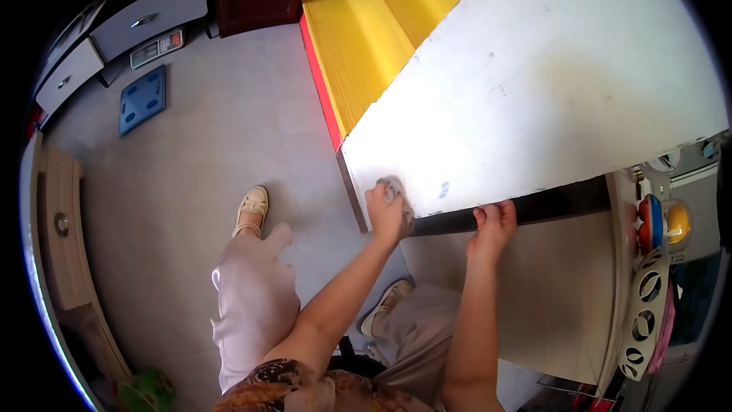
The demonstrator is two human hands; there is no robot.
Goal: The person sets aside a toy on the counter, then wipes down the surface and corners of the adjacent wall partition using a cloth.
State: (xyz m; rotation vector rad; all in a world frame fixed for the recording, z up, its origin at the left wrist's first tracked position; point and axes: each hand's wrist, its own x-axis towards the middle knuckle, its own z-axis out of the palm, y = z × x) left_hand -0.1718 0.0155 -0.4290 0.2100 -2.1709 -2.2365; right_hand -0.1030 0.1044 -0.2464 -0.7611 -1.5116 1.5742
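Note:
My left hand [386,212] is closed round a crumpled grey cloth [399,197], which lies against the lower left corner of a large white panel [488,122]. Part of the cloth is hidden behind the fingers. At the panel's lower edge, my right hand [492,227] has its fingers curled over the rim. A dark strip [560,204] runs beneath that edge, above a light wooden board [526,282]. Small scuffs and a yellowish stain mark the white surface.
Yellow steps [366,30] with a red side rise behind the panel. A blue bathroom scale [142,100] lies on the grey floor [191,160] near drawers [152,19]. A wooden cabinet [65,221] stands left. At right is a rack [646,313] with round cut-outs.

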